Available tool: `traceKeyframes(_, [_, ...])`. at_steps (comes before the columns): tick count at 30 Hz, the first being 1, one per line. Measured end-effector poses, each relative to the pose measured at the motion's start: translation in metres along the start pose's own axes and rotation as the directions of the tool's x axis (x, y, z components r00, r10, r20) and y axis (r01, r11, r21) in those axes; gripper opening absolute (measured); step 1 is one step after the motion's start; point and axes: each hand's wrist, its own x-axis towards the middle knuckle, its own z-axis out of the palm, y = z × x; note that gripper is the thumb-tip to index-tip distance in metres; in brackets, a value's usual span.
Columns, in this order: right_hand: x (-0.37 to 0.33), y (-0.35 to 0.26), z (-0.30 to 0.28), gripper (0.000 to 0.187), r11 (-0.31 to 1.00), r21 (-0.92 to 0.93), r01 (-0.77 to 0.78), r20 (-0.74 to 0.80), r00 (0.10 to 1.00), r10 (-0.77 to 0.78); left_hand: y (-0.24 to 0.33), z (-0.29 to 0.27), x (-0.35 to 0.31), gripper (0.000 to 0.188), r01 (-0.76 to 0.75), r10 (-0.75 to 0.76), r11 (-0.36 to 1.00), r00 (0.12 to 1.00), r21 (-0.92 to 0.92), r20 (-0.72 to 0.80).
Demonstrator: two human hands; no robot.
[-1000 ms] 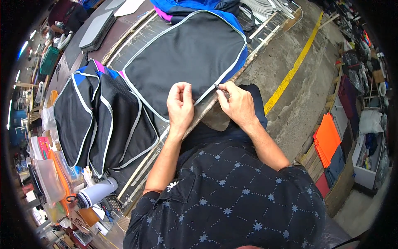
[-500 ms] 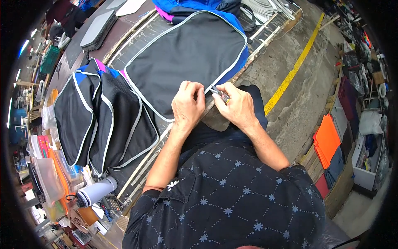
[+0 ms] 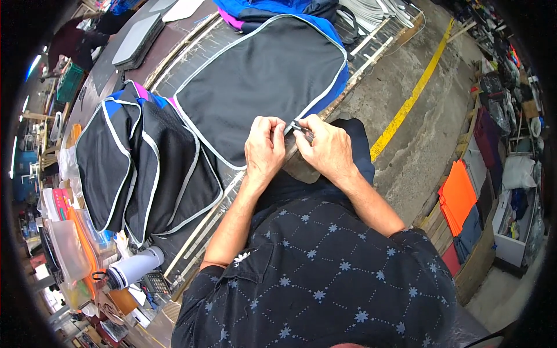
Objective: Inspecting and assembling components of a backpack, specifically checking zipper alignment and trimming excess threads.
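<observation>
A large black fabric panel [image 3: 261,81] with light grey edge binding lies spread on the table, blue fabric [image 3: 332,95] showing beneath its right side. At its near edge, my left hand [image 3: 266,152] is closed, thumb and finger pinching the grey binding. My right hand [image 3: 329,149] is closed around small thread snips [image 3: 297,125], whose metal tip meets the binding just beside my left fingertips. Most of the snips' handle is hidden in my palm. To the left stands a bunch of black bag pieces [image 3: 162,168] with the same grey edging, some blue and pink on top.
Blue bags [image 3: 264,8] lie at the far end, near white strips [image 3: 371,14]. Grey panels [image 3: 136,43] are stacked at far left. A lavender bottle [image 3: 136,268] and calculator [image 3: 156,283] sit near left. Right of the table runs a concrete floor with a yellow line [image 3: 412,93].
Both hands have shifted slightly, the left a little rightward and the right a little leftward. The snips have turned in my right hand, so less of their handle shows.
</observation>
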Motion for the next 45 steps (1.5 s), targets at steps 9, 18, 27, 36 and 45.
traceKeyframes(9, [0.005, 0.001, 0.003, 0.020, 0.996, -0.063, 0.064, 0.020, 0.998, -0.062, -0.002, 0.004, -0.002, 0.004, -0.047, 0.047, 0.999, 0.999, -0.005, -0.027])
traceKeyframes(18, [0.004, -0.001, -0.005, 0.019, 0.998, -0.055, -0.009, 0.100, 0.995, 0.014, -0.001, 0.001, -0.002, 0.004, -0.015, 0.015, 1.000, 0.999, -0.015, -0.038])
traceKeyframes(27, [0.002, 0.006, 0.001, 0.019, 1.000, -0.019, 0.020, 0.052, 0.998, -0.019, -0.016, -0.003, -0.007, 0.013, 0.090, -0.152, 0.945, 0.972, -0.315, -0.180])
traceKeyframes(36, [-0.005, 0.007, 0.001, 0.023, 0.998, 0.037, 0.057, 0.044, 0.997, -0.059, -0.001, -0.033, -0.009, 0.009, -0.026, 0.025, 0.999, 0.998, -0.019, -0.055])
traceKeyframes(45, [-0.006, 0.003, 0.000, 0.024, 0.997, 0.060, 0.051, 0.075, 0.996, -0.056, -0.001, -0.014, -0.014, 0.008, -0.187, 0.199, 0.939, 0.980, 0.290, -0.011])
